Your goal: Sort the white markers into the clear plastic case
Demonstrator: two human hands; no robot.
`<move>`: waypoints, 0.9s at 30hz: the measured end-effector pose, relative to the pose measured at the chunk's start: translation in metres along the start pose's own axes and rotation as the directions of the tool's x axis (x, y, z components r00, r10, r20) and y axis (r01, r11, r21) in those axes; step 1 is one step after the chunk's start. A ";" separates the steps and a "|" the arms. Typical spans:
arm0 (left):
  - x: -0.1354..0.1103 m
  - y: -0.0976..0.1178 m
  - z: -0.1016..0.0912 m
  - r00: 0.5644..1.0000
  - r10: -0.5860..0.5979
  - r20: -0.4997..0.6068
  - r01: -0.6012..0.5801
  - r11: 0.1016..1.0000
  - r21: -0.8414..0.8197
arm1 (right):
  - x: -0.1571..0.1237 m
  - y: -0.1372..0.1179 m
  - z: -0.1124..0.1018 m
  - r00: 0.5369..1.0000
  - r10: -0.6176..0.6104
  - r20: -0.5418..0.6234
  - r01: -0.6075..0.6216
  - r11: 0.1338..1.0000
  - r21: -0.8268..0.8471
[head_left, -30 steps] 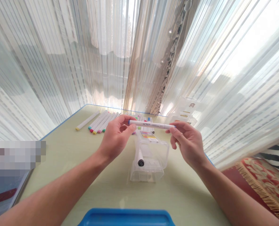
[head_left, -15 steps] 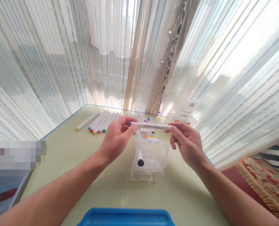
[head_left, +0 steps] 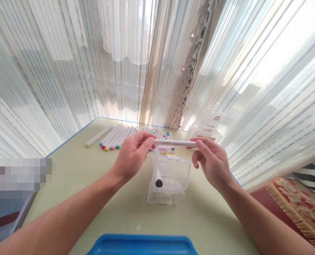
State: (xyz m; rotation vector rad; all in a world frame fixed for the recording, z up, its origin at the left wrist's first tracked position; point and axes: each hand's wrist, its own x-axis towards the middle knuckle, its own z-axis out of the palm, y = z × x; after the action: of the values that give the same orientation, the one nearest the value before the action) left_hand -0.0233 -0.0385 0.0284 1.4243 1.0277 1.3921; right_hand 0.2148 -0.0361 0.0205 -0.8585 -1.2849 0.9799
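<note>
A white marker (head_left: 173, 143) with small dark print is held level between my two hands, above the far end of a clear plastic case. My left hand (head_left: 132, 150) pinches its left end between thumb and fingers, covering the tip. At the other end, my right hand (head_left: 210, 154) grips it between thumb and index finger, with the lower fingers curled. Below, the open clear case (head_left: 173, 187) stands on the table and contains a white marker with a black cap (head_left: 159, 182).
Several white markers with coloured ends (head_left: 115, 138) lie in a row at the back left of the green table (head_left: 93, 202). More markers (head_left: 168, 135) lie behind the case. A clear container (head_left: 210, 120) stands back right; a blue tray (head_left: 144, 244) is at the front edge.
The marker has shifted slightly right and rolled a little. My left fingers now cover its blue end, and my right thumb sits a bit further right.
</note>
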 end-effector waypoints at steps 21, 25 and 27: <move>0.000 0.003 -0.001 1.000 -0.004 -0.004 0.004 1.000 -0.008 | 0.000 0.000 0.000 1.000 -0.005 -0.007 0.005 1.000 -0.015; 0.000 0.002 -0.001 1.000 0.002 -0.003 -0.002 1.000 -0.014 | 0.000 0.000 -0.001 1.000 -0.006 -0.008 0.006 1.000 -0.023; 0.000 0.002 -0.001 1.000 0.001 -0.002 -0.001 1.000 -0.019 | 0.000 0.000 -0.001 1.000 -0.006 -0.007 0.006 1.000 -0.021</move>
State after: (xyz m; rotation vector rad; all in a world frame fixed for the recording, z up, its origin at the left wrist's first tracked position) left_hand -0.0244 -0.0390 0.0304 1.4098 1.0130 1.4010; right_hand 0.2153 -0.0361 0.0203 -0.8732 -1.2933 0.9597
